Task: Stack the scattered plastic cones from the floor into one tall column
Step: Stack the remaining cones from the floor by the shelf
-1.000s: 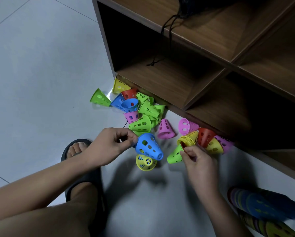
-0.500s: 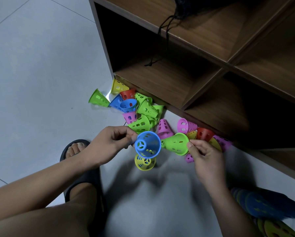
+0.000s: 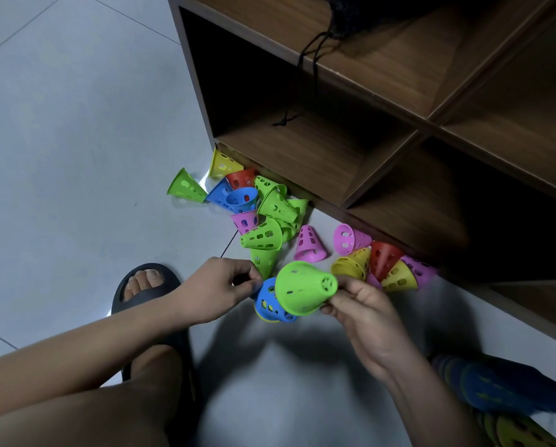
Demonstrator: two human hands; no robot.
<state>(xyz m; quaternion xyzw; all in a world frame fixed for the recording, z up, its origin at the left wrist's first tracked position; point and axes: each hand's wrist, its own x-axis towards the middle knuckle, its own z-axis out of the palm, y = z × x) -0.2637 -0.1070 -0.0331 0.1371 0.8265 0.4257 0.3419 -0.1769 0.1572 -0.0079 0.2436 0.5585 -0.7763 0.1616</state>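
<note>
green cone [image 3: 304, 293] was to the right of blue cone [image 3: 270, 306] half a second ago, now its wide end overlaps blue, centre frame, low over the floor [image 3: 77, 124]. Right hand [image 3: 367, 312] grip is closed round green's narrow end, left hand [image 3: 215, 290] pinches blue. Looks like the nesting step, not seated yet. Loose cones [image 3: 272, 204] are unmoved just above, by the shelf [image 3: 302, 150]

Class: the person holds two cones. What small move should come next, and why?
Probably slide the green cone in the right hand fully over the blue cone pinched by the left hand: its wide mouth faces the blue one, overlapping it.
</note>
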